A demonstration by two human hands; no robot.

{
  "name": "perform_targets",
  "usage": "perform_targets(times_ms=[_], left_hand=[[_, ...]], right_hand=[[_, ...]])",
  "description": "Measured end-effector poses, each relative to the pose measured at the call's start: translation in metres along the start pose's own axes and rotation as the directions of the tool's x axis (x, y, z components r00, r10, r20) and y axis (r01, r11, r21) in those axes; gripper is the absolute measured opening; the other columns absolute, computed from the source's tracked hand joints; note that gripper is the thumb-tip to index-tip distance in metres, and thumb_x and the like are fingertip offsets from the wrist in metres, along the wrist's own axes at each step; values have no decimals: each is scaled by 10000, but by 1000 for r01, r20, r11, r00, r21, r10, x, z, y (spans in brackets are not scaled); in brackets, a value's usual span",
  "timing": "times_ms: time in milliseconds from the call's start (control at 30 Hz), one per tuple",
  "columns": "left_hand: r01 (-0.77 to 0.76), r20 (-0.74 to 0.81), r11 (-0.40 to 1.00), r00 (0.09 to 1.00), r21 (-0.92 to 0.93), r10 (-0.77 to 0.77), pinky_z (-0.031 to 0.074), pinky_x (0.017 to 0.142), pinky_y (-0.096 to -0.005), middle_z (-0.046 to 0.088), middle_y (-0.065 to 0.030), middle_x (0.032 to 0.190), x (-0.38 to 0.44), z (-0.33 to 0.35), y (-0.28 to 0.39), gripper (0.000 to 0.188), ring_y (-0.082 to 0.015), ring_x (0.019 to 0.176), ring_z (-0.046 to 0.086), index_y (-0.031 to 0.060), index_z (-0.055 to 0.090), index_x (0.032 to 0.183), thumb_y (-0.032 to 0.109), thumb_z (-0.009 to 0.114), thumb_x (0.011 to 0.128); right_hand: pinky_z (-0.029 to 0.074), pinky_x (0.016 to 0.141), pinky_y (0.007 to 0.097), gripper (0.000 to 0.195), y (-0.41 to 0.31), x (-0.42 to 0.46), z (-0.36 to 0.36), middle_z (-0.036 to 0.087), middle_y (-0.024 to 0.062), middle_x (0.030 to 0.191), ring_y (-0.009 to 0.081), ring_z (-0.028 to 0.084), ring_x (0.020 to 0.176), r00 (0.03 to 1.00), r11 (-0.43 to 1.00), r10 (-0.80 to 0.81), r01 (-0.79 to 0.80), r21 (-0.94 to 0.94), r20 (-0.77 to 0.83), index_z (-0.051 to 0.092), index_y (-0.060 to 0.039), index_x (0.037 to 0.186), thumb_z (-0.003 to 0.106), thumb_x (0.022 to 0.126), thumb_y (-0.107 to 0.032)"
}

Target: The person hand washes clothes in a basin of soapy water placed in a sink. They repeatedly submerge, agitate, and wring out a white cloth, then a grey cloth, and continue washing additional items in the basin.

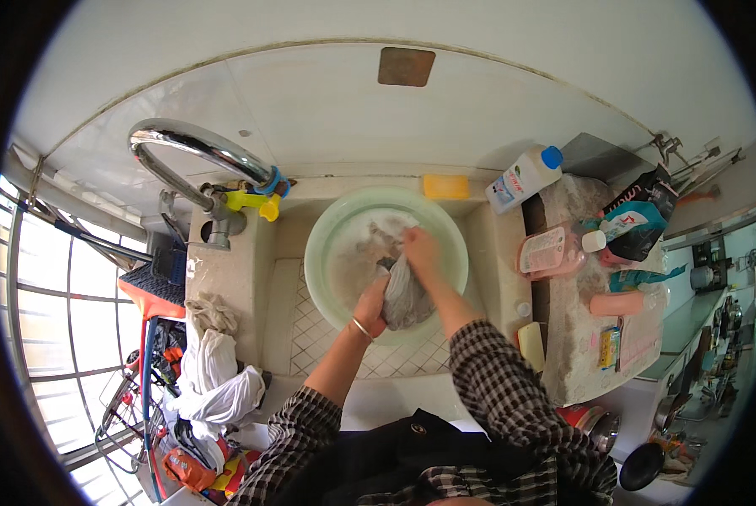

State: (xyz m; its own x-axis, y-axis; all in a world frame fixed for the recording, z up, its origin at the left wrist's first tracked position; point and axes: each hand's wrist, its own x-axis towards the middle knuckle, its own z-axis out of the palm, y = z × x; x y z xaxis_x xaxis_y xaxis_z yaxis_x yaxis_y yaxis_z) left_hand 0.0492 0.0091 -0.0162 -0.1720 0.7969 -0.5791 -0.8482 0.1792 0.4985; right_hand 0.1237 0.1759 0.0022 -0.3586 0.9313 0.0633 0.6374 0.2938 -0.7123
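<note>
A pale green plastic basin (pixel 322 278) stands in a tile-bottomed sink (pixel 277 329) and holds cloudy, greyish water. Over its near right part, both hands grip a wet grey cloth (pixel 406 300). My left hand (pixel 375 300), with a bangle at the wrist, closes on the cloth's left side near a dark patch. My right hand (pixel 423 256) is shut on its upper right part, the fingers partly hidden. More brownish cloth (pixel 381 240) shows in the water beyond the hands.
A curved chrome faucet (pixel 201 142) rises at the left; white cloths (pixel 217 373) hang over the left rim. A yellow sponge (pixel 446 186) and a white bottle with a blue cap (pixel 523 178) are behind the basin. Detergent containers (pixel 552 250) and a soap bar (pixel 531 346) lie right.
</note>
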Motion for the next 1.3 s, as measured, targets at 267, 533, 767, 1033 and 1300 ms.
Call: perform_targets(times_ms=[267,533,767,1033,1300], left_hand=[[-87,-147,996,986,-29,82,449,995,-398,461,-107,1405,-13,14,42,618,-255,1223,508,75,376,1429,348,610,926],[77,78,964,995,-255,-59,489,926,-379,637,-104,1147,10,-35,27,528,-245,1058,603,50,513,1299,437,559,942],[28,-142,997,989,-70,-38,484,922,-393,625,-92,1117,-39,34,47,357,-222,1047,605,38,542,1213,282,500,956],[-36,-210,998,977,49,46,469,947,-406,476,-123,1370,-22,26,42,656,-246,1205,511,63,423,1388,507,553,923],[6,-2,983,1000,-186,-7,495,892,-391,612,-93,1185,-24,33,51,523,-245,1049,597,46,520,1285,442,547,944]], right_hand=[[492,820,389,363,-2,-33,-6,676,163,959,322,642,915,995,1000,17,-19,20,101,653,-40,1035,659,858,-357],[492,768,439,207,-136,-140,-33,670,167,938,342,643,877,835,988,-140,150,25,532,667,-64,966,597,880,-239],[488,701,465,281,-27,-23,1,652,197,812,398,620,769,993,997,22,-14,-75,114,664,-36,888,557,910,-295],[478,819,388,304,-37,-45,-20,663,160,1004,303,625,923,984,988,21,-48,149,177,646,-28,1009,687,849,-283],[489,660,433,208,-88,-116,-10,673,156,883,359,633,776,934,970,-241,235,55,262,676,-94,945,586,888,-273]])
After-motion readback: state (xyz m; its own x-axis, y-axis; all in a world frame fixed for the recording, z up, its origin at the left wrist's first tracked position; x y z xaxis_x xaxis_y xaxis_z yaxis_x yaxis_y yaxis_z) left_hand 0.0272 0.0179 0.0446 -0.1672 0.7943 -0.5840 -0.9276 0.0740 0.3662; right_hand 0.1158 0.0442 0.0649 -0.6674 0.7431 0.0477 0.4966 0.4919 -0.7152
